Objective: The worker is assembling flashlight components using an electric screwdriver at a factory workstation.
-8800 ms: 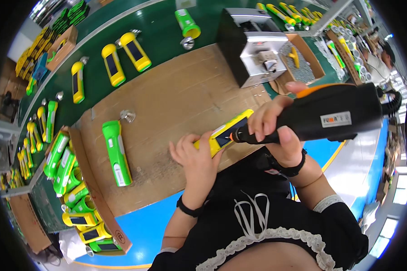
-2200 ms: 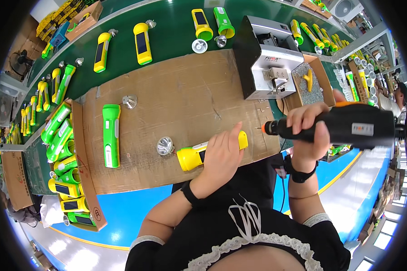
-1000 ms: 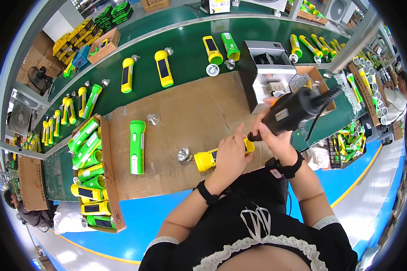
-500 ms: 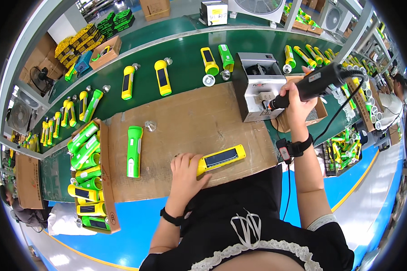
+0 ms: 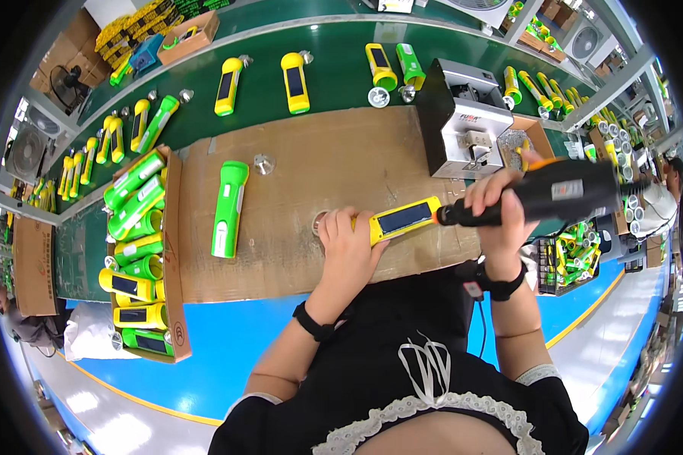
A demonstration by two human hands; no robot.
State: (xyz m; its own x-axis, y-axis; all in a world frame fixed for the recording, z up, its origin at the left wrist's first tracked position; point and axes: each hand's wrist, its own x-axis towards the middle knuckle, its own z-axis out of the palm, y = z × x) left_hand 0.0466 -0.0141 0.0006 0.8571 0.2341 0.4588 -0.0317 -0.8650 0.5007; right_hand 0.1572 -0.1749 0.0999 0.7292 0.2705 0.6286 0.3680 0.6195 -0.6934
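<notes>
A yellow flashlight with a dark solar panel facing up lies on the cardboard sheet, and my left hand is wrapped round its left end. In my right hand is a black electric screwdriver, held level. Its tip meets the right end of the flashlight, where the exact contact is too small to make out. A green flashlight rests farther left on the cardboard, with a small reflector beside its head.
A grey metal machine stands beyond my right hand, next to a small box of screws. To the left, a cardboard box holds several flashlights. More flashlights lie along the green conveyor belt. A black crate of flashlight parts stands at the right.
My right hand has brought the screwdriver down from the machine's front to the flashlight's right end. The left hand stays on the flashlight. The whole view has shifted.
</notes>
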